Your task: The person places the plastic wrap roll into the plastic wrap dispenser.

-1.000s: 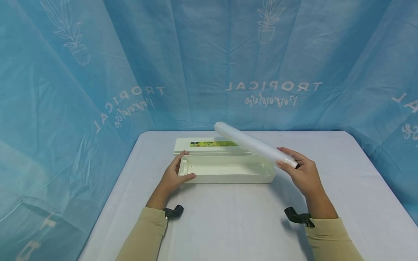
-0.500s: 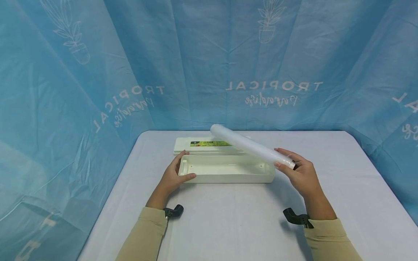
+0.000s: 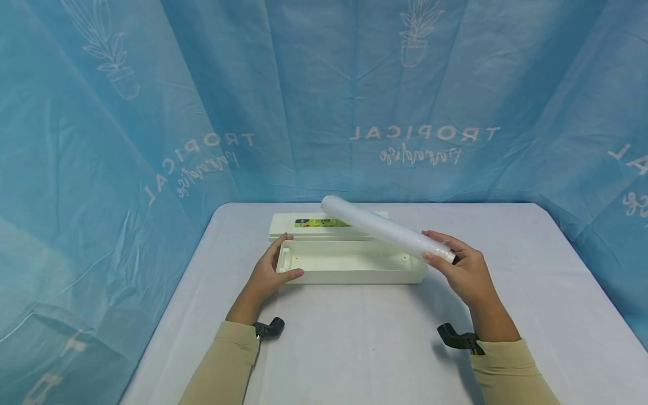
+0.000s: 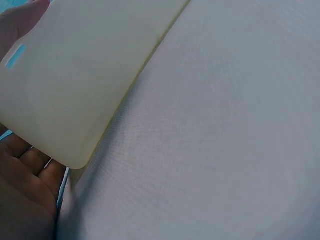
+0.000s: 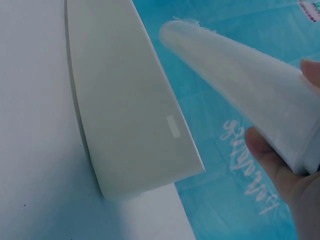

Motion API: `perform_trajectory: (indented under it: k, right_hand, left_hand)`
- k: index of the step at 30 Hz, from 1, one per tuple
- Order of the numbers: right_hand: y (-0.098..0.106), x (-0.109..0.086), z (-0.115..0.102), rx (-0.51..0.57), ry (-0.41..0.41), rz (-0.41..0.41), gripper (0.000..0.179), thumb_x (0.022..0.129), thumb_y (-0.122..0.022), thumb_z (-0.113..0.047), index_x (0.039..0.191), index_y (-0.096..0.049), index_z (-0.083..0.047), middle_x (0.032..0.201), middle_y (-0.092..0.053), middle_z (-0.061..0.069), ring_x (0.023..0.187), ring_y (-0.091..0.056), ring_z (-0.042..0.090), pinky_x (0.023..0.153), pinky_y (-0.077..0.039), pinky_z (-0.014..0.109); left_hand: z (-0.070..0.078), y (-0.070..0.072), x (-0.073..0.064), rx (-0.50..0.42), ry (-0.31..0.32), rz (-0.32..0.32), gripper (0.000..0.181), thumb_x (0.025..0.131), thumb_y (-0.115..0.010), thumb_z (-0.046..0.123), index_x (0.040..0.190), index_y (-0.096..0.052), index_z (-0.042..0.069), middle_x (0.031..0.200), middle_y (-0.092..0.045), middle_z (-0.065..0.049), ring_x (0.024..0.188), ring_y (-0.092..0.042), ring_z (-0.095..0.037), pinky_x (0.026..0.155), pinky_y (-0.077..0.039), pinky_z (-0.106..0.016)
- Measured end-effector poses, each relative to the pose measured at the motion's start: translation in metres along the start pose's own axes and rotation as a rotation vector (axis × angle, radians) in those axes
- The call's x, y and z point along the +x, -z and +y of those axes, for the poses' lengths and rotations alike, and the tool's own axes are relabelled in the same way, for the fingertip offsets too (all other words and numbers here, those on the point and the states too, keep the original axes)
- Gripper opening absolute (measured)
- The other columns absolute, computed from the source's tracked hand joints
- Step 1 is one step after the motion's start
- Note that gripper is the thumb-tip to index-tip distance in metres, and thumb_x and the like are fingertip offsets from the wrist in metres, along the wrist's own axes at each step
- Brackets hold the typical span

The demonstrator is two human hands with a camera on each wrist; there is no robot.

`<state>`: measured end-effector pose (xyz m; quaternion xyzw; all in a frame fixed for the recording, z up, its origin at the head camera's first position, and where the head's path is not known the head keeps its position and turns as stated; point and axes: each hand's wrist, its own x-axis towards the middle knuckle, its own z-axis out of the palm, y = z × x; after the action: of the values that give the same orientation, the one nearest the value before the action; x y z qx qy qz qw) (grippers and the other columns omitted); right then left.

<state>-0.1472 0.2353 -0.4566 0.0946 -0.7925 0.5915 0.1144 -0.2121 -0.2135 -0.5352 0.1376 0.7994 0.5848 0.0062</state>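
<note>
The right hand [image 3: 463, 271] I watch remotely grips a white roll [image 3: 385, 226] by one end, tilted above an open box [image 3: 351, 277]; the left hand [image 3: 270, 273] clasps the box's left end; a labelled cover [image 3: 329, 232] lies behind.

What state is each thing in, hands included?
Box: open at top, nothing visible inside.
Labelled lid: off, lying behind the box.
White roll: raised, slanted across box and lid.
Left hand: gripping the box's left end.
Right hand: holding the roll's right end.
Tablecloth: spread.
Blue curtain: hanging, creased.
</note>
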Motion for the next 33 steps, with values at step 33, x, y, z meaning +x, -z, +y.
perform_trajectory:
  k: [33]
  right_hand:
    - [-0.0049,0.0013,0.0028,0.071,0.025,-0.059,0.044,0.1,-0.076,-0.014,0.143,-0.067,-0.008,0.143,-0.062,0.014,0.116,-0.063,0.026,0.086,-0.056,0.025]
  left_hand:
    - [-0.0032,0.0009,0.0016,0.015,-0.009,0.0,0.106,0.084,-0.093,0.016,0.168,-0.028,0.014,0.166,-0.036,-0.003,0.151,-0.034,-0.029,0.119,-0.031,-0.053]
